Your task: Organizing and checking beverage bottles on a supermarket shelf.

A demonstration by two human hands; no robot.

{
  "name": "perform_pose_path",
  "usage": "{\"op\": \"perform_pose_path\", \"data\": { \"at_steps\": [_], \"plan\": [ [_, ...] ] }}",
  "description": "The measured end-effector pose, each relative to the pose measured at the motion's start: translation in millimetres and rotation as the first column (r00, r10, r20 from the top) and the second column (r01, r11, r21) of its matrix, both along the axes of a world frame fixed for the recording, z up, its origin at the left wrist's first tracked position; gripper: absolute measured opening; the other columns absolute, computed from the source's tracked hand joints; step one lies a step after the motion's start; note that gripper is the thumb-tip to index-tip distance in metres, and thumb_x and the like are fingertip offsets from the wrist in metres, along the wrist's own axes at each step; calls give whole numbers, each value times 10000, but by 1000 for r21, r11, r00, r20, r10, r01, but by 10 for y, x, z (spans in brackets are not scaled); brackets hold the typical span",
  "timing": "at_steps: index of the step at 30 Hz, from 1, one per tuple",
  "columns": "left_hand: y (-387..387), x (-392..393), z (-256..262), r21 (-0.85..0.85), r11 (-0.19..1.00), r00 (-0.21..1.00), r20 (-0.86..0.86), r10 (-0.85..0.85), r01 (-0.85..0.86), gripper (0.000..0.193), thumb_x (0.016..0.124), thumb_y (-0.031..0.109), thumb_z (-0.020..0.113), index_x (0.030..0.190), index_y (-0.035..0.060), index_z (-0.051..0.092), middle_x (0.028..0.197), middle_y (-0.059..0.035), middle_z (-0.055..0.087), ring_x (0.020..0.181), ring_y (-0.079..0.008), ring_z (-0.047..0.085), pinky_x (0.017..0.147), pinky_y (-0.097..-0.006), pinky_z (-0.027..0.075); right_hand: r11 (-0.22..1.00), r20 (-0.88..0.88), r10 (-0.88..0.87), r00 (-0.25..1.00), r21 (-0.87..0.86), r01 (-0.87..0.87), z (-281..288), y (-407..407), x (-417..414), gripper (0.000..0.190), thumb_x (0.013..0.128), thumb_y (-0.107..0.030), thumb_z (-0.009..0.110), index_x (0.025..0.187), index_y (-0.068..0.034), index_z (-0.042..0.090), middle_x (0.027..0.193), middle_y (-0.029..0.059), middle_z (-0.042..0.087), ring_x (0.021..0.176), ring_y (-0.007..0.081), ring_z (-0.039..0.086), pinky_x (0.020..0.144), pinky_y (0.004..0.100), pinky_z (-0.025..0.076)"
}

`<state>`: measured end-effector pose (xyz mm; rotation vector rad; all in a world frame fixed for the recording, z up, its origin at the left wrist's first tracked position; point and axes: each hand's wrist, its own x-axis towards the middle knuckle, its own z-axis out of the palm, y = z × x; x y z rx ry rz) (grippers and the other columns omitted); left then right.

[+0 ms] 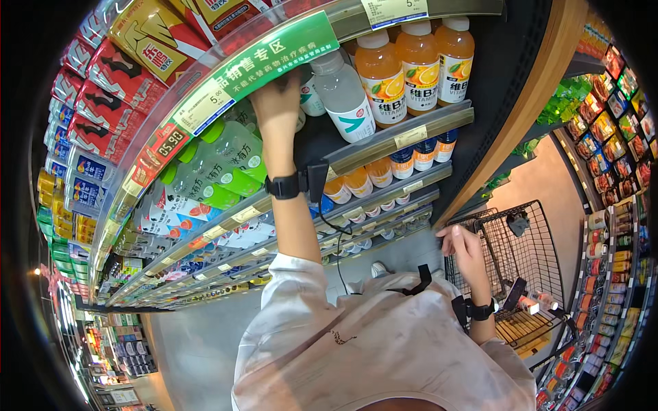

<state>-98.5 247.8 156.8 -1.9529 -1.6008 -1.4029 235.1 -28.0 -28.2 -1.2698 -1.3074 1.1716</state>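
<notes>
My left hand (280, 100) reaches into an upper shelf of bottled drinks, under a green shelf sign (288, 51). Its fingers are hidden behind the sign, so whether they hold anything is not visible. Right of it stands a clear bottle with a white label (350, 115), and a similar bottle (311, 97) is partly hidden behind. Green-capped bottles (221, 162) line the shelf to the left. My right hand (464, 249) hangs beside a black wire shopping cart (547, 246), holding nothing, its fingers loosely bent and partly apart.
Orange vitamin drink bottles (383, 85) fill the shelf's right end, near a wooden upright (514, 108). Red cans (115, 77) crowd the shelf above. A cable (339, 257) runs down from my left wrist strap (285, 187). Small bottles (529, 304) lie in the cart.
</notes>
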Motion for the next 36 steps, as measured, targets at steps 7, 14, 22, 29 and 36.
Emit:
{"op": "perform_pose_path", "data": {
  "at_steps": [7,14,22,29,36],
  "plan": [
    [120,58,-38,-58,997,969,245,-40,56,472,888,285,839,1245,2,719,1199,-249,738,1084,-422,708,975,-472,536,1000,-35,-19,999,6,20,0,-55,26,467,1172,-269,429,1012,57,723,715,48,604,670,118,579,641,291,483],
    [-21,81,79,-63,986,958,251,-135,155,466,871,263,872,1208,-24,729,1164,-234,758,1078,-376,730,952,-452,544,999,-22,-44,999,-5,44,14,-68,69,462,1166,-271,441,1009,60,722,711,54,605,663,123,581,640,295,488],
    [172,-142,-42,132,980,979,118,-165,150,476,867,119,885,1227,-58,630,892,-135,704,498,-151,561,448,-328,441,1000,-10,-15,1000,-10,15,-18,-31,25,452,1164,-271,449,1015,53,728,711,51,608,663,125,590,640,295,489],
    [85,-181,-45,86,991,993,47,-106,102,448,933,178,834,1268,-29,622,838,-98,702,498,-154,563,453,-311,433,1000,-4,15,1000,0,-15,-22,4,-32,449,1164,-267,450,1016,54,727,708,53,608,656,126,590,637,298,490],
    [-333,17,23,103,995,995,95,-20,10,319,969,194,772,1147,-58,689,935,-212,714,578,-222,637,619,-414,508,1000,-19,-16,1000,-18,16,-68,28,-2,443,1165,-257,450,1014,57,724,708,51,611,657,123,588,635,297,489]
  ]
}}
